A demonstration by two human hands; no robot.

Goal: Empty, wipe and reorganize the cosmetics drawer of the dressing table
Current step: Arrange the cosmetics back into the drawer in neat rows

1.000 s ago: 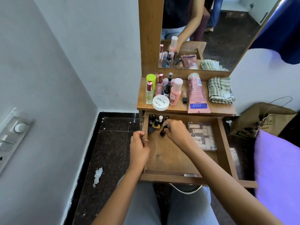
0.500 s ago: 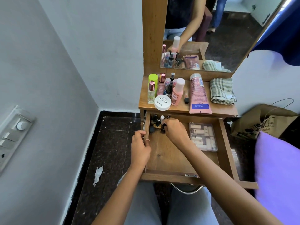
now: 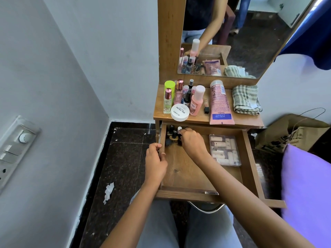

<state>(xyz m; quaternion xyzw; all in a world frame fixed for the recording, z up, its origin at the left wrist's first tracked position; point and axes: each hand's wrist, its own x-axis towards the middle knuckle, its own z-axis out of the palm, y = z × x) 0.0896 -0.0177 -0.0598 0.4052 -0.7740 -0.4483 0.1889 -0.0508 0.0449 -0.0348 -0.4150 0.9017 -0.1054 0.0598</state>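
Nail polish bottles [image 3: 172, 136]: back-left corner of open drawer [image 3: 189, 176]. Gripping drawer's left wall with left hand [image 3: 155, 162]. Curling right hand [image 3: 193, 143] over cluster; cannot tell whether pinching one. Probably glass: light, smooth, breakable, tippy. Best pinched at cap, kept upright.

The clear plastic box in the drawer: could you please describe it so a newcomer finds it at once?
Under the mirror, the dressing table has its drawer pulled open. The clear plastic box lies by the drawer's right wall. Unlike the dark bottles in the back left corner, it is see-through and holds pale pieces.
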